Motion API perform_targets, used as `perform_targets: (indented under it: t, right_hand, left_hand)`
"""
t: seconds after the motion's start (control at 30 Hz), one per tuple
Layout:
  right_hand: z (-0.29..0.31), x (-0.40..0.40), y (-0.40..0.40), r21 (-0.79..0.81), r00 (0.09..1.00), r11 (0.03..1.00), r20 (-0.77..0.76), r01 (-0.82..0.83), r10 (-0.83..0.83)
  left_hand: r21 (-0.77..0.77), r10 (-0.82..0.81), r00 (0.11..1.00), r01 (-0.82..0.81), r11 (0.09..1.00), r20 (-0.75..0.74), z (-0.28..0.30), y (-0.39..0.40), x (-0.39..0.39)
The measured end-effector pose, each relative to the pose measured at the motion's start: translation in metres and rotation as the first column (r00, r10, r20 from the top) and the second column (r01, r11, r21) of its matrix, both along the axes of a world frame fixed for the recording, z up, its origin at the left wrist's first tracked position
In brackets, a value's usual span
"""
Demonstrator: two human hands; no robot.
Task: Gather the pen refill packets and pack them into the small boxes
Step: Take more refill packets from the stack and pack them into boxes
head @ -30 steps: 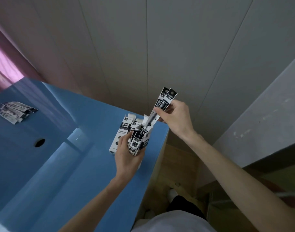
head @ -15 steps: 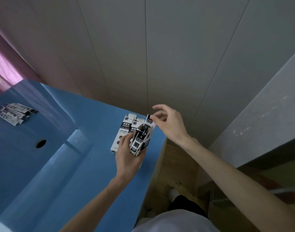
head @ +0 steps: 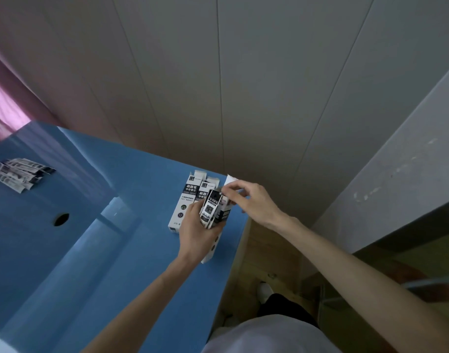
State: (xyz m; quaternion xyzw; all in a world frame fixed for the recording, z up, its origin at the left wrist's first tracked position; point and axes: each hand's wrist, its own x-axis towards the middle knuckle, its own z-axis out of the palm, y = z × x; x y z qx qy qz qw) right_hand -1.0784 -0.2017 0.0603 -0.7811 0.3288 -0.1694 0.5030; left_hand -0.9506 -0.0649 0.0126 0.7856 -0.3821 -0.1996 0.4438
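The left hand [head: 198, 233] grips a small box [head: 210, 247] upright at the near right corner of the blue surface [head: 111, 263], fingers curled round its side, and a bunch of black-and-white refill packets [head: 211, 208] sticks out of the box's open top just above those fingers. The right hand [head: 251, 202] comes in from the right, directly beside the left one, its thumb and forefinger pinching the top end of the packets, the other fingers loosely bent; the box's white flap [head: 231, 180] stands up just behind the fingertips. Just beyond the left hand, touching the held box or very close to it, two more boxes [head: 183, 202] stand side by side with their tops open, printed faces toward the camera. Well off to the left of both hands, at the far side of the surface, a loose heap of packets [head: 20, 174] lies flat. Between that heap and the left hand a round dark hole [head: 61, 219] shows in the surface. Behind everything rises a pale panelled wall [head: 218, 85].
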Motion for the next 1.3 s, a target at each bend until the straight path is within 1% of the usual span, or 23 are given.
perform_targets:
  t: [0.07, 0.1, 0.17, 0.23, 0.33, 0.37, 0.4, 0.47, 0.5, 0.53, 0.57, 0.63, 0.7, 0.8, 0.9, 0.97, 1.03, 1.1, 1.2, 1.3]
  right_hand:
    - [-0.003, 0.002, 0.000, 0.127, 0.998, 0.992, 0.063, 0.010, -0.018]
    - [-0.005, 0.003, -0.001, 0.161, 0.997, 0.987, 0.075, 0.006, -0.019]
    - [-0.014, 0.007, -0.002, 0.149, 0.999, 0.989, 0.042, -0.008, 0.002]
    - [-0.025, 0.011, -0.003, 0.131, 1.000, 0.991, 0.007, 0.001, -0.002]
    - [-0.045, 0.014, -0.009, 0.148, 0.996, 0.985, -0.032, 0.088, -0.084]
    - [-0.053, 0.013, -0.012, 0.152, 0.993, 0.982, -0.053, 0.112, -0.105]
    - [-0.057, 0.012, -0.013, 0.166, 0.991, 0.978, -0.071, 0.124, -0.113]
    - [-0.064, 0.012, -0.013, 0.200, 0.989, 0.970, -0.091, 0.137, -0.120]
    - [-0.066, 0.011, -0.011, 0.185, 0.989, 0.973, -0.091, 0.134, -0.119]
    - [-0.067, 0.011, -0.009, 0.144, 0.989, 0.981, -0.087, 0.130, -0.118]
    - [-0.068, 0.011, -0.008, 0.087, 0.989, 0.988, -0.078, 0.131, -0.125]
    - [-0.068, 0.013, -0.007, -0.007, 0.987, 0.988, -0.051, 0.153, -0.153]
    - [-0.063, 0.017, -0.005, -0.020, 0.988, 0.988, -0.014, 0.156, -0.156]
    - [-0.051, 0.023, -0.003, 0.014, 0.991, 0.991, 0.010, 0.135, -0.135]
    - [-0.040, 0.032, -0.003, 0.059, 0.999, 0.997, 0.015, 0.042, -0.043]
    - [-0.039, 0.038, -0.004, 0.079, 0.999, 0.997, -0.034, 0.009, -0.007]
    - [-0.038, 0.042, -0.005, 0.109, 0.999, 0.994, -0.049, 0.009, -0.004]
    - [-0.037, 0.043, -0.005, 0.139, 1.000, 0.990, -0.029, -0.007, 0.011]
    - [-0.039, 0.041, -0.005, 0.234, 0.999, 0.971, 0.028, -0.043, 0.037]
    - [-0.042, 0.038, -0.006, 0.224, 0.999, 0.975, 0.041, -0.007, -0.002]
  left_hand:
    - [0.043, -0.011, 1.000, 0.012, 0.999, -0.019, 0.001, -0.002, 0.005]
    - [0.062, -0.020, 0.999, 0.022, 0.998, -0.037, 0.002, -0.004, 0.007]
    - [0.076, -0.025, 0.994, 0.033, 0.997, -0.111, 0.005, -0.008, 0.008]
    - [0.096, 0.015, 0.979, 0.004, 0.995, -0.204, 0.007, -0.012, 0.008]
    - [0.111, 0.095, 0.920, -0.056, 0.992, -0.379, 0.004, -0.011, 0.014]
    - [0.120, 0.109, 0.884, -0.060, 0.991, -0.455, 0.003, -0.011, 0.017]
    - [0.126, 0.118, 0.829, -0.058, 0.990, -0.547, 0.004, -0.009, 0.021]
    - [0.116, 0.102, 0.673, -0.025, 0.993, -0.732, 0.005, -0.007, 0.028]
    - [0.103, 0.083, 0.597, -0.001, 0.995, -0.798, 0.007, -0.005, 0.032]
    - [0.086, 0.063, 0.535, 0.018, 0.996, -0.843, 0.008, -0.004, 0.036]
    - [0.070, 0.044, 0.495, 0.035, 0.997, -0.868, 0.008, -0.003, 0.039]
    - [0.047, 0.007, 0.453, 0.077, 0.996, -0.891, 0.008, 0.000, 0.044]
    - [0.060, -0.010, 0.456, 0.139, 0.988, -0.890, 0.009, 0.003, 0.047]
    - [0.111, -0.011, 0.478, 0.226, 0.968, -0.878, 0.010, 0.006, 0.051]
    - [0.087, -0.066, 0.468, 0.297, 0.951, -0.881, 0.010, 0.008, 0.052]
    - [0.073, -0.087, 0.469, 0.312, 0.947, -0.879, 0.012, 0.009, 0.051]
    - [0.059, -0.121, 0.495, 0.331, 0.942, -0.860, 0.015, 0.009, 0.048]
    - [0.061, -0.145, 0.531, 0.350, 0.935, -0.835, 0.017, 0.009, 0.046]
    - [0.081, -0.143, 0.581, 0.343, 0.936, -0.801, 0.018, 0.009, 0.044]
    - [0.083, -0.155, 0.591, 0.356, 0.931, -0.792, 0.017, 0.009, 0.044]
